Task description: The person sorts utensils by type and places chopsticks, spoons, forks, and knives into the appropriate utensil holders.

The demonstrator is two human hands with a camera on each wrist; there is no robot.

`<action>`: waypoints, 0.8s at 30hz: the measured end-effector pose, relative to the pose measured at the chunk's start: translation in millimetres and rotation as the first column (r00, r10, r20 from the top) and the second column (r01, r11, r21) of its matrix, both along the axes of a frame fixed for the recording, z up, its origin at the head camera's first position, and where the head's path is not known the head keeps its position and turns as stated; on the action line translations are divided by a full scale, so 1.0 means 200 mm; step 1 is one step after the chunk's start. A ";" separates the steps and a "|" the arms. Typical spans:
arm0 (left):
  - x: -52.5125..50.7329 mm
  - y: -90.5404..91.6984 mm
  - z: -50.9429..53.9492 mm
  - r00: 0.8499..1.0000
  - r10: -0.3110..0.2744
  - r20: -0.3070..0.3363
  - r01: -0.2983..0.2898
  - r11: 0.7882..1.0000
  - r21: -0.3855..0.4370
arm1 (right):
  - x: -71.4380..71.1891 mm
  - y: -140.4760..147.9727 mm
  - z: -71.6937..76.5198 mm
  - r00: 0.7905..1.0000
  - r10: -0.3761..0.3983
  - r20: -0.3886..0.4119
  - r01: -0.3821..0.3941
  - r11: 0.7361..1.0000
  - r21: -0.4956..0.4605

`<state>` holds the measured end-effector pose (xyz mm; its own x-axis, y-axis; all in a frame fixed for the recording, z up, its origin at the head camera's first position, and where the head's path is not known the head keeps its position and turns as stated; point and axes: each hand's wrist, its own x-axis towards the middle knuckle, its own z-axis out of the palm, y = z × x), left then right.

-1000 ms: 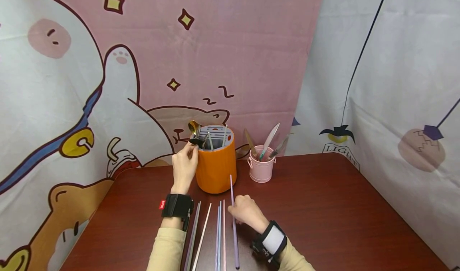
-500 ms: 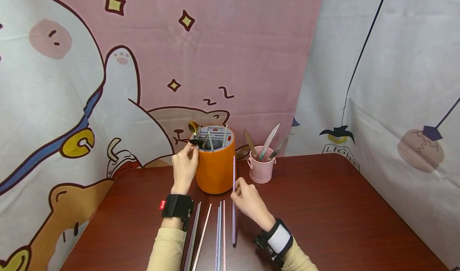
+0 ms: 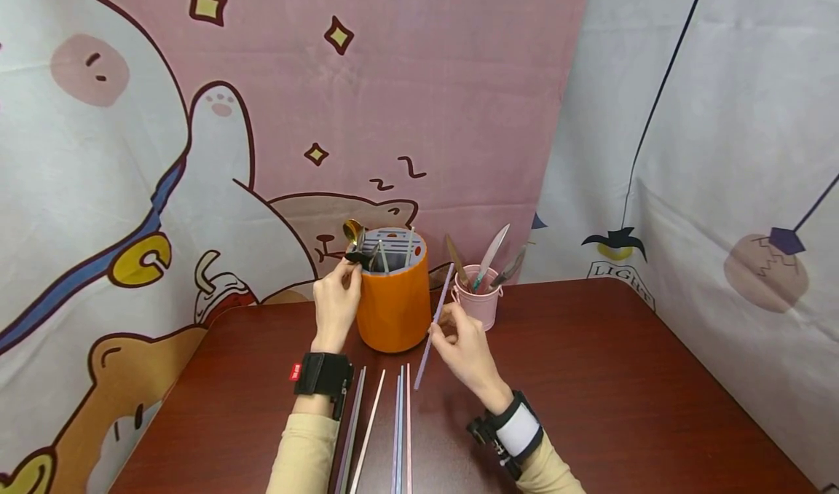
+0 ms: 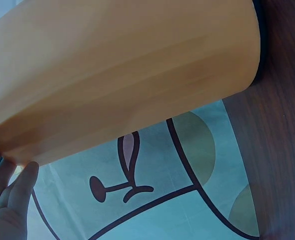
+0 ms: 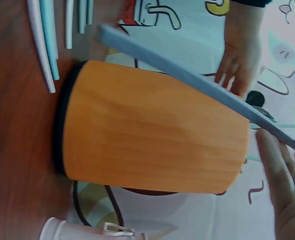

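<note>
Right hand (image 3: 464, 348), angled toward upper left, is pinching one purple stick (image 3: 441, 299); left hand (image 3: 336, 297) is gripping one orange holder (image 3: 395, 312) by its rim; six sticks (image 3: 399, 428) are lying bottom centre.

We see a dark reddish-brown worktop (image 3: 590, 385) spread beneath both hands, its wood grain showing. Standing upright on it, its top edge at the left hand (image 3: 336, 301), is an orange cylindrical utensil holder (image 3: 395, 312). Just beyond the right hand (image 3: 462, 344), near the holder, we find a pink pail (image 3: 478, 303) with small side handles, also upright. On the near side of both hands, chopsticks lie lengthwise: two grey chopsticks (image 3: 353, 428) farthest toward the left hand's side, a white chopstick (image 3: 370, 428) slanting beside them, then a lilac chopstick (image 3: 395, 443) close along a blue chopstick (image 3: 400, 436), and a pink chopstick (image 3: 409, 436) nearest the right hand.
</note>
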<state>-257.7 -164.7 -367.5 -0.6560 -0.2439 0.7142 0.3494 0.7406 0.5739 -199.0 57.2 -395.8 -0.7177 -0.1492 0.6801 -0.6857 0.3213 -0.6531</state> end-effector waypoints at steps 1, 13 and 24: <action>0.00 0.00 0.00 1.000 0.001 -0.008 -0.001 1.000 -0.003 | 0.00 0.00 0.01 0.999 0.000 -0.045 -0.002 1.000 -0.031; 0.00 0.00 0.00 1.000 -0.003 -0.015 0.003 1.000 0.002 | -0.07 -0.05 0.25 0.896 -0.113 -0.429 -0.048 0.936 -0.348; 0.01 0.00 0.00 1.000 -0.001 0.007 0.001 1.000 0.006 | -0.19 -0.14 0.34 0.874 -0.173 -0.454 0.003 0.936 -0.352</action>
<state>-256.4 -164.3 -366.7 -0.6616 -0.2476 0.7078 0.3461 0.7365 0.5811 -237.5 28.4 -328.4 -0.2973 0.1930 0.9351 -0.9157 0.2196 -0.3364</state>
